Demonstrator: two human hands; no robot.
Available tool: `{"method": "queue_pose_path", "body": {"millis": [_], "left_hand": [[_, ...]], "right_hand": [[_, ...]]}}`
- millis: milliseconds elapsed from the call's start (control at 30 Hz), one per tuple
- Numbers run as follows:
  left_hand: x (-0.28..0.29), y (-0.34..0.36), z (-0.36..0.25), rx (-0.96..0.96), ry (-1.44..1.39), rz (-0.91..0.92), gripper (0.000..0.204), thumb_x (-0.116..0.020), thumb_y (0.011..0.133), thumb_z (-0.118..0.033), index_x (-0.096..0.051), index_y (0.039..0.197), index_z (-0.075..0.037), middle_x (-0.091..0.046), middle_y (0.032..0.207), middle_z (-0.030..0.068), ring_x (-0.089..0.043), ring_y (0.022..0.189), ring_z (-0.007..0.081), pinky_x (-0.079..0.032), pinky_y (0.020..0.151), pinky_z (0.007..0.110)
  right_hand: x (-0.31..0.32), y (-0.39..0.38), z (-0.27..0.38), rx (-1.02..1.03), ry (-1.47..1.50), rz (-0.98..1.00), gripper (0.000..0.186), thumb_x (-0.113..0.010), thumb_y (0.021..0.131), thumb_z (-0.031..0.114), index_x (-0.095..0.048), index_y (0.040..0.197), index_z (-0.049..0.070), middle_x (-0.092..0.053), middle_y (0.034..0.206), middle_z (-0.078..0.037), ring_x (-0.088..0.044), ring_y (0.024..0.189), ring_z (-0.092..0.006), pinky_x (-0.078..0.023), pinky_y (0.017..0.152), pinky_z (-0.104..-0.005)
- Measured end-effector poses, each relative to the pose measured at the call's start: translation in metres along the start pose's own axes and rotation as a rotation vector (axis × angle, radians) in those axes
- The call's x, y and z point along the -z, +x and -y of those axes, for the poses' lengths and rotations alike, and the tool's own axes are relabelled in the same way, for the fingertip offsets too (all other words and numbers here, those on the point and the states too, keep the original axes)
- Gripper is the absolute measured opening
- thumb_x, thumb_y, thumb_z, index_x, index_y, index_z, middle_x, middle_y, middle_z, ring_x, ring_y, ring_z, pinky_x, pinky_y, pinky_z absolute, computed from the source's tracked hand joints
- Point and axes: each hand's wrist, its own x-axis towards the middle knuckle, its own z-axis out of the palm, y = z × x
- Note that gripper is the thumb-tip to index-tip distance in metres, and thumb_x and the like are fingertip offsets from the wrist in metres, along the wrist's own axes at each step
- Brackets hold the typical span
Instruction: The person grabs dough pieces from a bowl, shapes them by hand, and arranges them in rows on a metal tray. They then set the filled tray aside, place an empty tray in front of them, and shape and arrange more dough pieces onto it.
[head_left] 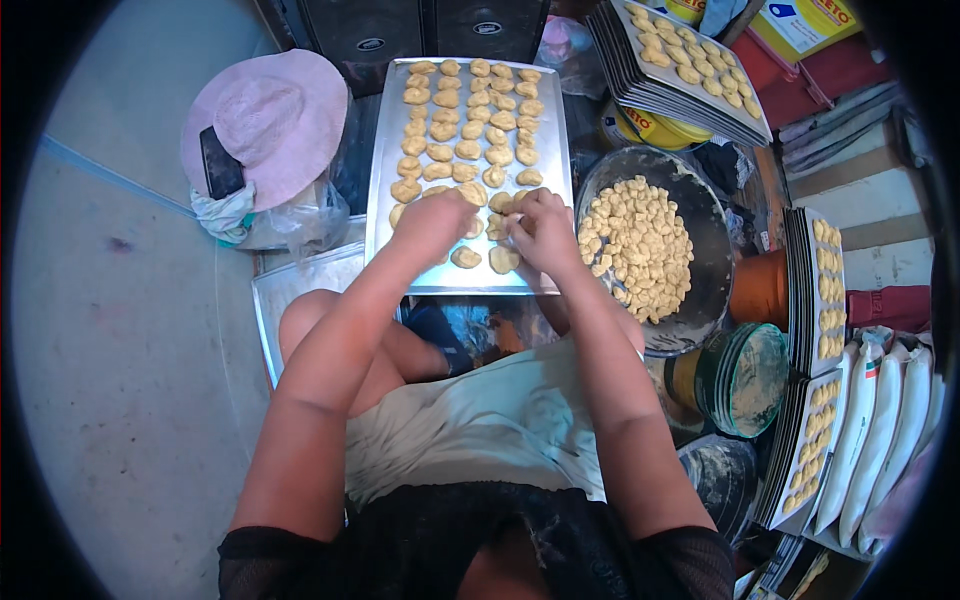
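Note:
A silver metal tray (384,190) lies in front of me, carrying several rows of flattened, pale yellow dough pieces (467,150). Over the near part of the tray, my left hand (437,228) is closed, its fingers bent down onto a dough piece and partly hiding it. Just to its right, my right hand (545,235) pinches at another dough piece near the tray's right edge. The fingertips of both hands are partly hidden. Beside the tray on the right, a large dark basin (708,230) holds a heap of small cut dough lumps (640,245).
A pink hat (265,110) with a dark phone (220,163) on it sits at the left. Stacked trays of dough pieces stand at the far right (685,65) and right side (826,290). Near the basin is a green-rimmed, flour-dusted tub (755,380); white sacks (880,430) stand beyond.

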Motion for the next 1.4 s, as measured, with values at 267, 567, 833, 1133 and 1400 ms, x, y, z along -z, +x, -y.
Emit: {"method": "queue_pose_path", "body": {"millis": [267,567,833,1133,1400], "left_hand": [[0.037,0.017,0.04,0.106,-0.067,-0.084,0.029,-0.06,0.087,-0.013,-0.07,0.113,-0.012,-0.066,0.107,0.0146,-0.063,0.102,0.0319,-0.05,0.086,0.043],[0.018,0.017,0.048,0.057,-0.123,0.089,0.026,-0.066,0.084,-0.018,-0.071,0.109,-0.011,-0.066,0.102,0.0132,-0.063,0.097,0.0332,-0.05,0.085,0.041],[0.04,-0.02,0.038,0.042,-0.074,0.026,0.026,-0.065,0.085,-0.019,-0.071,0.109,-0.013,-0.066,0.097,0.0104,-0.065,0.093,0.0313,-0.052,0.079,0.043],[0.036,-0.041,0.038,0.19,-0.166,-0.152,0.024,-0.068,0.084,-0.018,-0.072,0.106,-0.008,-0.066,0.099,0.0133,-0.065,0.09,0.035,-0.051,0.08,0.042],[0.039,-0.016,0.078,0.216,-0.175,-0.315,0.022,-0.071,0.082,-0.018,-0.073,0.101,-0.007,-0.067,0.1,0.0133,-0.065,0.092,0.0345,-0.051,0.081,0.041]], "right_hand": [[0.005,0.04,0.001,0.137,-0.146,0.105,0.034,-0.063,0.077,0.014,-0.073,0.109,0.018,-0.065,0.104,-0.002,-0.052,0.103,-0.0251,-0.033,0.091,-0.0405],[-0.017,0.062,0.019,0.182,-0.205,0.174,0.024,-0.068,0.076,0.019,-0.074,0.099,0.015,-0.065,0.099,0.0,-0.054,0.104,-0.0232,-0.034,0.09,-0.0407],[-0.004,0.033,0.037,0.248,-0.113,0.298,0.023,-0.068,0.074,0.022,-0.073,0.096,0.014,-0.066,0.097,-0.002,-0.056,0.102,-0.0233,-0.035,0.089,-0.0393],[-0.031,0.048,0.056,0.317,-0.068,0.131,0.019,-0.065,0.077,0.018,-0.072,0.095,0.015,-0.062,0.095,-0.003,-0.055,0.102,-0.0246,-0.036,0.089,-0.0408],[-0.041,0.073,0.058,0.207,0.006,0.062,0.02,-0.069,0.079,0.02,-0.074,0.097,0.015,-0.062,0.098,-0.003,-0.055,0.103,-0.0247,-0.036,0.091,-0.0417]]}}
